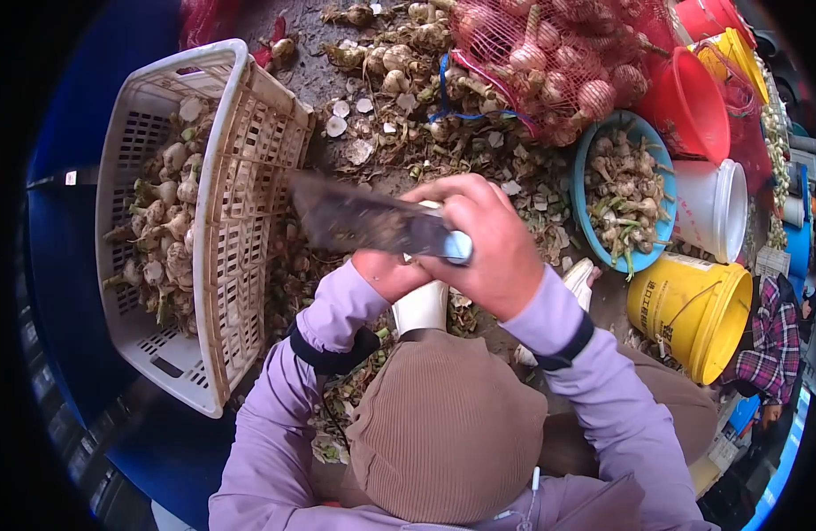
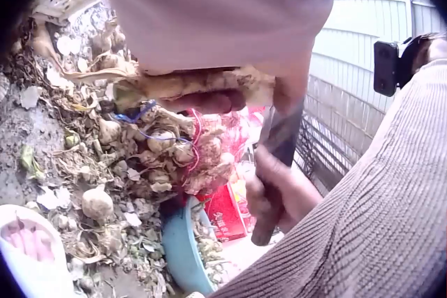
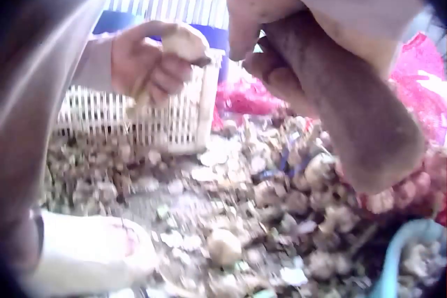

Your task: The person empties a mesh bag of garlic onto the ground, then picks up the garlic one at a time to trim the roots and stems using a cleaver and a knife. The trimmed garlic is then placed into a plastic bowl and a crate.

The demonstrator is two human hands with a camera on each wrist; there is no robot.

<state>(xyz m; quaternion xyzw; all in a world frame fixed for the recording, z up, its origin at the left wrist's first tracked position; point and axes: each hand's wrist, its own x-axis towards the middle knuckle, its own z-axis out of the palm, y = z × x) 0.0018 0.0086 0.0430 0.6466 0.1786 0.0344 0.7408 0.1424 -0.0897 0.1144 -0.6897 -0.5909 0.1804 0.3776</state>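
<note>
In the head view the right hand [image 1: 492, 243] grips the handle [image 1: 458, 247] of a broad, dirt-streaked blade [image 1: 363, 221] that points left, above the left hand [image 1: 388, 273]. The right wrist view shows the left hand [image 3: 150, 67] with fingers curled round a pale garlic bulb [image 3: 185, 41], its stalk hanging below. At the right, the right hand [image 3: 279, 46] holds the thick brown handle [image 3: 349, 102]. In the left wrist view the garlic's stalk [image 2: 174, 86] lies along the left fingers [image 2: 209, 102], and the right hand [image 2: 286, 193] holds the knife upright.
A white crate [image 1: 215, 221] of garlic stands left. Peelings and loose bulbs cover the ground. A red net bag [image 1: 558, 62], a blue basin [image 1: 581, 177] of garlic, and red, white and yellow buckets [image 1: 682, 310] stand right. White shoes are below the hands.
</note>
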